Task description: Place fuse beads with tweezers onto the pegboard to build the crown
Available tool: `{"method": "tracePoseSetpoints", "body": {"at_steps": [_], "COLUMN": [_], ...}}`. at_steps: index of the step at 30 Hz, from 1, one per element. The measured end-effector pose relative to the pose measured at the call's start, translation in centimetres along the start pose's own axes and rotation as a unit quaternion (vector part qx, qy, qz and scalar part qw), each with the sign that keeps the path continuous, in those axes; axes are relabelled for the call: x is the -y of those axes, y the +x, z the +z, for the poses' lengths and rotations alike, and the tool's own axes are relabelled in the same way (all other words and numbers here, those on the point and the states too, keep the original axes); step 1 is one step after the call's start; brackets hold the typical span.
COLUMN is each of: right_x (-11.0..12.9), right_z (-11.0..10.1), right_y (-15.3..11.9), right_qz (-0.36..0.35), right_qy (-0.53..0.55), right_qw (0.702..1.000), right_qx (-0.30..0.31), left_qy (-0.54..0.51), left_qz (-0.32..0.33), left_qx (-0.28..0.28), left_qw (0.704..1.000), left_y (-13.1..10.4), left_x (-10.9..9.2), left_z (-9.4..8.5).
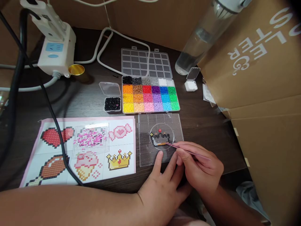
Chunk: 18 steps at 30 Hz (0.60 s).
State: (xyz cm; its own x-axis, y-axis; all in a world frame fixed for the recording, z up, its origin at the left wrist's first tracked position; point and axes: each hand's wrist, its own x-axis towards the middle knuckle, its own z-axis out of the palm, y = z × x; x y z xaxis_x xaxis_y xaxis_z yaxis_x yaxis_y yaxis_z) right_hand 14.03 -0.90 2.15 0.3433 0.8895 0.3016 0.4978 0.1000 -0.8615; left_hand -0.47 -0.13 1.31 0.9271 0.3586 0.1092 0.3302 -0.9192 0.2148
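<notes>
Pink tweezers (191, 151) are pinched in my right hand (207, 168), their tips at the lower edge of a bead crown (161, 138). The crown has a black bead outline, a red bead on top, a yellow one at the left and an orange stretch along the bottom. It sits on a clear pegboard (144, 157), inside a round transparent ring. My left hand (162, 188) lies with fingers apart at the board's near edge, its index fingertip on the board and other fingers partly behind my right hand. A printed crown pattern (119, 160) is on the sheet to the left.
An open sorting box of coloured beads (150, 94) stands behind the board, between small boxes of black beads (112, 103) and white beads (191, 85). A second pegboard (91, 138) with loose beads covers part of the pattern sheet. Black cable (50, 106) crosses at left; cardboard (258, 78) rises at right.
</notes>
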Motion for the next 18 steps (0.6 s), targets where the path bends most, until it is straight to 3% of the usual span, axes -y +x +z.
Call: {"method": "tracePoseSetpoints", "body": {"at_steps": [5, 11, 13, 16, 18], "right_x": [-0.1, 0.5, 1.4, 3.0, 3.9], "right_z": [0.1, -0.1, -0.1, 0.6, 2.0], "right_y": [-0.1, 0.3, 1.7, 5.3, 8.2], "right_qz": [0.000, 0.059, 0.062, 0.061, 0.051], "right_qy": [0.002, 0.035, 0.038, 0.043, 0.050], "right_qw": [1.000, 0.998, 0.997, 0.994, 0.996], "right_qx": [-0.007, -0.017, -0.041, -0.075, -0.050], "left_qy": [0.001, 0.018, 0.046, 0.112, 0.142], "left_qz": [0.003, 0.002, 0.002, -0.017, -0.057], "left_qx": [0.002, -0.028, -0.074, -0.193, -0.268], "left_qw": [1.000, 0.999, 0.996, 0.975, 0.951], "left_y": [0.0, -0.3, -0.4, -0.3, 0.2], "left_x": [-0.1, 0.2, 0.2, -0.1, -0.6], "left_z": [-0.1, 0.2, 0.7, 2.6, 4.7]}}
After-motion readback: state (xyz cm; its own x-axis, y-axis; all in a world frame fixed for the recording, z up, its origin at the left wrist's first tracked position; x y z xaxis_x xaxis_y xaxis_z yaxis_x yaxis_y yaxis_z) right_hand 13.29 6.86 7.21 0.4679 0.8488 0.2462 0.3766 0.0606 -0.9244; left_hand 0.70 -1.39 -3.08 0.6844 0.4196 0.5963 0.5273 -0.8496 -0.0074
